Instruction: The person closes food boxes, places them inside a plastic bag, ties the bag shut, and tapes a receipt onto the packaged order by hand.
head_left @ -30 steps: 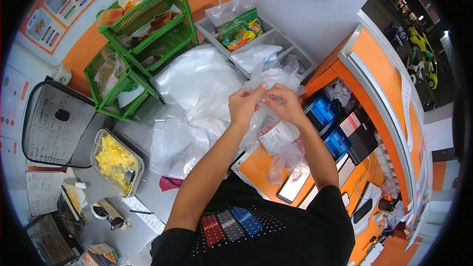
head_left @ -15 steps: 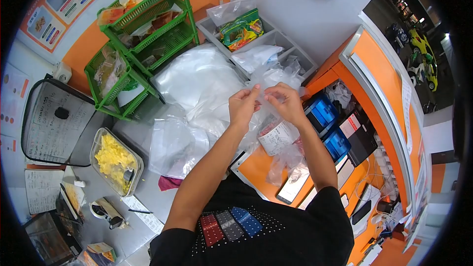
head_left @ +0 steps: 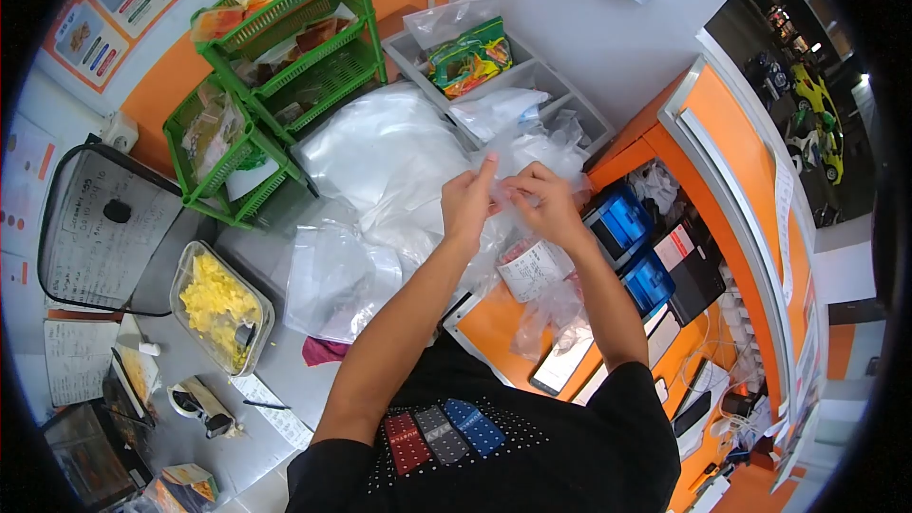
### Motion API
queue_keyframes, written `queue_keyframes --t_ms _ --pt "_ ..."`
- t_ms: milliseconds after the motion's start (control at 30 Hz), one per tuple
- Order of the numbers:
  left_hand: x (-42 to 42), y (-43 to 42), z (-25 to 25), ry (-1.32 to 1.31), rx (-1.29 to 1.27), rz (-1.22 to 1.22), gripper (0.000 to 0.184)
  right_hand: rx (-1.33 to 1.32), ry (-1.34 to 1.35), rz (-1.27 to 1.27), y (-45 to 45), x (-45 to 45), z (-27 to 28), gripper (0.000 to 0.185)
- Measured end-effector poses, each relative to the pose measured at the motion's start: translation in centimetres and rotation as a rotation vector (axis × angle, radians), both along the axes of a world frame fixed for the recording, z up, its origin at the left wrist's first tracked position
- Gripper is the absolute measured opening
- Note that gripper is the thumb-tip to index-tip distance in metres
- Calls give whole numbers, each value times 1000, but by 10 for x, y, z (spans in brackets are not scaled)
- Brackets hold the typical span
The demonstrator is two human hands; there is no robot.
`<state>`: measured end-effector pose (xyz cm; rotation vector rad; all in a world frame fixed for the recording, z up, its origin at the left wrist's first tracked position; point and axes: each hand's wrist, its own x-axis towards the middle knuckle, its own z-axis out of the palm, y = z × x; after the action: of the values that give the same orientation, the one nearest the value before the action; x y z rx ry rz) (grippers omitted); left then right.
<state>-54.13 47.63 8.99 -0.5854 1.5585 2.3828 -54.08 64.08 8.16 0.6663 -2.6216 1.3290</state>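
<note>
A clear plastic bag (head_left: 503, 148) is pinched between my two hands. My left hand (head_left: 466, 205) grips it with the thumb pointing up. My right hand (head_left: 543, 201) has its fingers bent in and closed on the bag's other side. Just below my right hand, a clear bag with a printed receipt (head_left: 530, 271) on it rests at the edge of the orange counter; its contents are mostly hidden. Under and beyond my left hand spreads a large pile of clear plastic bags (head_left: 380, 147).
Green tiered baskets (head_left: 318, 100) stand at the back left, beside a grey divided tray (head_left: 594, 123) with packets. A container of yellow food (head_left: 223, 309) sits on the left. Phones (head_left: 562, 364) and blue-screened devices (head_left: 649, 282) lie along the orange counter (head_left: 508, 323).
My hands stay in nearly the same place. The left thumb has risen more upright, and the right fingers have curled closer toward the left hand on the bag.
</note>
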Motion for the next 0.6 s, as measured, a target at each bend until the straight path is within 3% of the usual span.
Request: queue_keyframes --t_ms 167,367,567,600 --pt "-9 4 -26 56 -169 27 37 -37 42 42 -6 4 9 33" --pt "-12 4 -33 43 -169 12 38 -12 5 65 3 7 3 39" --pt "-8 2 -24 28 -291 -92 32 -503 -318 161 7 3 -2 43" --pt "-7 2 -19 2 -195 -43 33 -433 -250 166 7 2 -3 39"
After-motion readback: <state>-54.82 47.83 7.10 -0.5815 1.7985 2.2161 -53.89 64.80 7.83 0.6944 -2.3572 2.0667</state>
